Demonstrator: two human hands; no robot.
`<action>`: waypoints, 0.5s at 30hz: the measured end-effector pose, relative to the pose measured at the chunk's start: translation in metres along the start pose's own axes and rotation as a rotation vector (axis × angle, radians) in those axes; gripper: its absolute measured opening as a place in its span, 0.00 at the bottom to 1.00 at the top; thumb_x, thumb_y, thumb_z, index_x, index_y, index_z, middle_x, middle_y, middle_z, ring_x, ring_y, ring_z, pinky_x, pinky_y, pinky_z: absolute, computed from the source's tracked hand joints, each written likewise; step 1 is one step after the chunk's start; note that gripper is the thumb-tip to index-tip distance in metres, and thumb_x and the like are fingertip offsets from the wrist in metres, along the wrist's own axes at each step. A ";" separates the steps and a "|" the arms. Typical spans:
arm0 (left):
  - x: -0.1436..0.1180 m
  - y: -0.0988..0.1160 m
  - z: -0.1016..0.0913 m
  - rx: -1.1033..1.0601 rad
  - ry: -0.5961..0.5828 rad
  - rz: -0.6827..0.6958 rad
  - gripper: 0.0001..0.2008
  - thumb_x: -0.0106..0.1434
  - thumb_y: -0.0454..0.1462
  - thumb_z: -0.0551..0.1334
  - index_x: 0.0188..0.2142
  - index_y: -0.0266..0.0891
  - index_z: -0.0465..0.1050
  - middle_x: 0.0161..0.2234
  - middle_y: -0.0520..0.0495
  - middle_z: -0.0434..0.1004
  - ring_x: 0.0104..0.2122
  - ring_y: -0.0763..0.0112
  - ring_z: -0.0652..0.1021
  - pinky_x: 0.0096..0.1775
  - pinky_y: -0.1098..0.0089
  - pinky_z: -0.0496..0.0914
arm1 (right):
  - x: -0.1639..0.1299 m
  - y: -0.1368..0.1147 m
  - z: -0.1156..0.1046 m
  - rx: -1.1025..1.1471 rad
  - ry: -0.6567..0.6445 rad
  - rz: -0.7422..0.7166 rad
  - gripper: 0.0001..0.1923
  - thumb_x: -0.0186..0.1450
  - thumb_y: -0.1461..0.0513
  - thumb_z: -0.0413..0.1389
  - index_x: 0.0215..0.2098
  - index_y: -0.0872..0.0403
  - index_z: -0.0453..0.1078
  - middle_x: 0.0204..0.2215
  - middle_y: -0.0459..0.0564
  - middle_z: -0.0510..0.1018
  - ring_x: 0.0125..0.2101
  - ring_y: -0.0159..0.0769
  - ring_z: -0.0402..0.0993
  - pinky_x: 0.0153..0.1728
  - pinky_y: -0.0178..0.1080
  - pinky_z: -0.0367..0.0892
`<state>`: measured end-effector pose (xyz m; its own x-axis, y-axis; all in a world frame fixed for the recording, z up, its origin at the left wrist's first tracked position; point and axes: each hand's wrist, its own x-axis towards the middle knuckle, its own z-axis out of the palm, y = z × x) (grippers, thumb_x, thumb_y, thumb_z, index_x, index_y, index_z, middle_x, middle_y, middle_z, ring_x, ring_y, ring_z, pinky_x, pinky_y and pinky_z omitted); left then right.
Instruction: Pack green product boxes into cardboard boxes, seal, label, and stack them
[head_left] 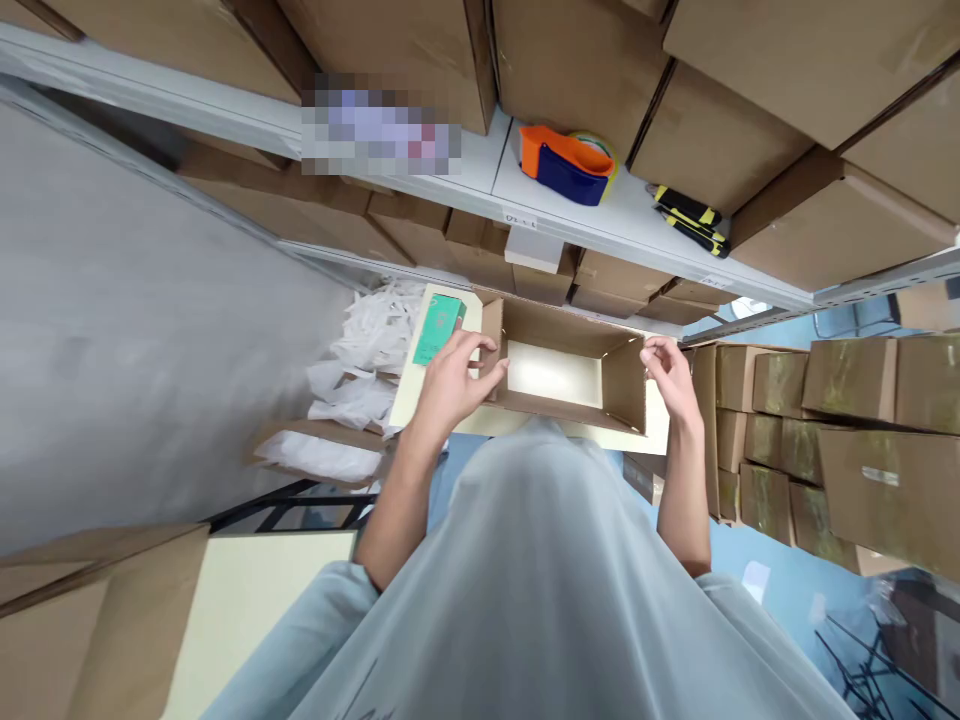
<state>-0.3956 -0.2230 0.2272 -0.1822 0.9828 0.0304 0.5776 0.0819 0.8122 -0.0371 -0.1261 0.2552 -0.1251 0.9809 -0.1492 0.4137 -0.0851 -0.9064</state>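
Observation:
A brown cardboard box (551,317) stands with its top open on a pale table in front of me. A pale surface shows within its walls. My left hand (459,378) is at the box's left side, with the thumb and curled fingers about the edge of that wall. At the right wall, my right hand (670,372) has its thumb and fingers drawn together on the upper edge. Part of its grip is hidden. Just beyond my left hand lies a green box (439,330) with small dark print.
Above the table, a shelf (480,180) bears cartons, an orange-and-blue tape dispenser (566,165) and yellow-black utility knives (690,220). White crumpled packing paper (379,330) is heaped at left. Taped cartons (855,380) are stacked at right. A grey wall (150,350) rises on the left.

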 end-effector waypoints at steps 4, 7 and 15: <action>0.007 -0.009 -0.010 -0.014 -0.092 0.055 0.09 0.68 0.43 0.68 0.46 0.46 0.77 0.55 0.44 0.79 0.51 0.59 0.83 0.53 0.59 0.84 | -0.020 -0.001 0.010 -0.024 0.171 -0.082 0.24 0.71 0.40 0.64 0.49 0.49 0.76 0.38 0.47 0.78 0.35 0.36 0.72 0.36 0.39 0.73; 0.017 -0.007 -0.007 0.034 -0.163 0.093 0.12 0.67 0.41 0.68 0.50 0.47 0.80 0.73 0.41 0.71 0.63 0.51 0.80 0.61 0.51 0.81 | -0.001 -0.002 0.018 -0.071 0.219 -0.120 0.24 0.73 0.42 0.61 0.53 0.51 0.78 0.40 0.50 0.81 0.38 0.38 0.75 0.42 0.40 0.74; 0.038 0.000 0.016 0.128 -0.338 0.242 0.30 0.60 0.40 0.71 0.63 0.50 0.86 0.86 0.55 0.37 0.81 0.32 0.56 0.77 0.31 0.60 | -0.010 0.001 0.005 -0.217 0.323 -0.025 0.24 0.73 0.44 0.60 0.53 0.53 0.82 0.44 0.56 0.86 0.42 0.42 0.80 0.42 0.42 0.77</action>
<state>-0.3899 -0.1829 0.2195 0.2292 0.9734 0.0009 0.6696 -0.1584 0.7256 -0.0399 -0.1371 0.2539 0.1381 0.9898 0.0352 0.5998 -0.0552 -0.7983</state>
